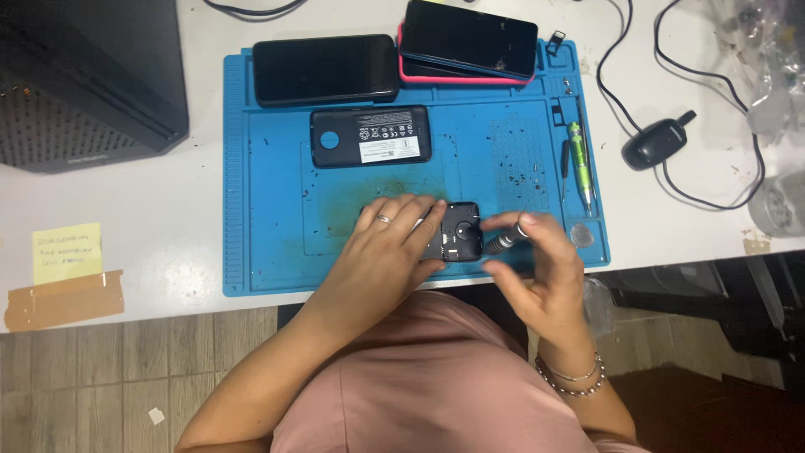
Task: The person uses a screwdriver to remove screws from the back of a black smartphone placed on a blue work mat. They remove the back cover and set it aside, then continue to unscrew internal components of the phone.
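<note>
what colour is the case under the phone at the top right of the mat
Pink: the case shows as a pink rim under the dark phone, clearest in the head view.

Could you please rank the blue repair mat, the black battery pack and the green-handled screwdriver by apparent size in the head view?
1. Blue repair mat, clearly largest.
2. Black battery pack.
3. Green-handled screwdriver: nearly as long as the pack, but far thinner.

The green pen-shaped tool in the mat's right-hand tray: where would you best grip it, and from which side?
Grip the green pen-shaped tool around its thicker green upper barrel, coming from above. It lies flat along the narrow tray of the blue mat, so fingers likely fit best across its width.
</note>
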